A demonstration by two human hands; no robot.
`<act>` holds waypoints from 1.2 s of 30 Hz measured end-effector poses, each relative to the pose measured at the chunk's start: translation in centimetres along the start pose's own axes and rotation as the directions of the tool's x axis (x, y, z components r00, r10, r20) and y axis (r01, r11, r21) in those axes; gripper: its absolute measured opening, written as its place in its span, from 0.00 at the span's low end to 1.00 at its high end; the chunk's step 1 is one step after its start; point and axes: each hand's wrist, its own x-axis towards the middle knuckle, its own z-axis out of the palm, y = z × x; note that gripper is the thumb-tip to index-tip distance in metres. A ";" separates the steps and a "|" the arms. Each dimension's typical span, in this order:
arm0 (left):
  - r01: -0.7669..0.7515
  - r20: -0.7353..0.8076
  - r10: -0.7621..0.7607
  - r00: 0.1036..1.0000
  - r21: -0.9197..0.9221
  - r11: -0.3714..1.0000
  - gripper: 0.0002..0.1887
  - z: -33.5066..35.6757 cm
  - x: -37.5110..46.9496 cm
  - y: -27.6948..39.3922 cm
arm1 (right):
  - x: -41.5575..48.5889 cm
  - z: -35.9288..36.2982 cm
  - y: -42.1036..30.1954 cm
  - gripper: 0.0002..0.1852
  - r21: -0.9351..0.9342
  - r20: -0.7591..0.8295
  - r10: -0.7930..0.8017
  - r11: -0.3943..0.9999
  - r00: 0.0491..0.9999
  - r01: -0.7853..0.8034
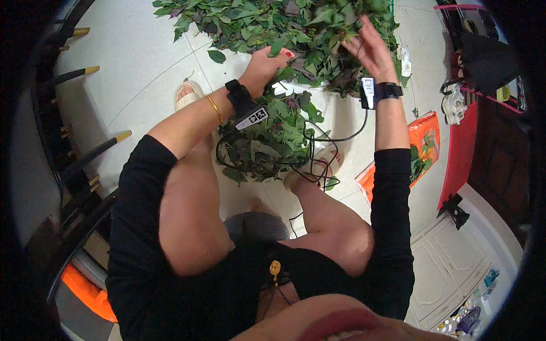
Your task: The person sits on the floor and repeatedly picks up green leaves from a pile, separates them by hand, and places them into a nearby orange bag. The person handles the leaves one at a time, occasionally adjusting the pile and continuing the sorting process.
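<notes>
My left hand (pixel 262 70) has its thumb and fingers closed on green leaves, at the near edge of a large heap of leafy cuttings (pixel 251 25) on the floor. To its right, my right hand (pixel 374 53) is over the heap with fingers apart. Leaves lie close to its fingertips, some blurred, and I see none gripped. A smaller pile of green and purplish leaves (pixel 273 140) lies between my feet, below my left hand. Black cable (pixel 313 138) loops over this pile from the wrist devices. What lies under both hands is hidden.
An orange plastic bag (pixel 426 128) with leaves lies on the tiles at right, partly behind my right forearm. Beyond it are a red mat (pixel 460 149) and a shoe rack (pixel 495 96). Black chair legs with yellow tips (pixel 91 69) stick out at left. A single leaf (pixel 216 56) lies apart.
</notes>
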 end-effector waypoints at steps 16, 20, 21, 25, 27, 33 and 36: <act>-0.057 0.058 0.054 0.997 0.055 0.997 0.09 -0.3 -0.4 -0.2 | 3.2 -0.6 3.3 0.11 -0.935 -0.004 -0.332 0.335 0.943 0.114; -0.040 0.014 0.039 0.999 0.085 0.996 0.10 -0.6 -1.5 -0.1 | 4.9 2.4 6.4 0.10 -0.984 -0.028 -0.336 0.175 0.941 0.033; -0.019 0.006 0.019 1.000 0.058 0.998 0.10 -0.6 -1.7 -0.1 | 5.3 2.9 7.1 0.10 -0.971 -0.149 -0.287 0.224 0.946 -0.085; -0.028 -0.005 0.028 1.000 0.052 0.998 0.10 -0.6 -2.2 -0.1 | 6.5 4.2 9.4 0.11 -0.656 -0.359 -0.080 0.730 0.930 -0.190; -0.024 -0.014 0.025 1.000 0.074 0.997 0.09 -0.9 -2.2 -0.2 | 6.0 4.5 9.5 0.11 -0.561 -0.336 -0.105 0.821 0.936 -0.109; -0.071 -0.103 0.077 0.992 0.059 0.996 0.09 -1.6 -1.1 0.1 | 0.8 5.9 5.5 0.11 -0.493 -0.234 -0.252 0.863 0.939 0.108; -0.183 -0.066 0.184 0.981 0.029 0.983 0.19 -0.7 -0.3 0.6 | -2.5 7.2 3.5 0.11 -0.457 -0.114 -0.330 0.855 0.937 0.245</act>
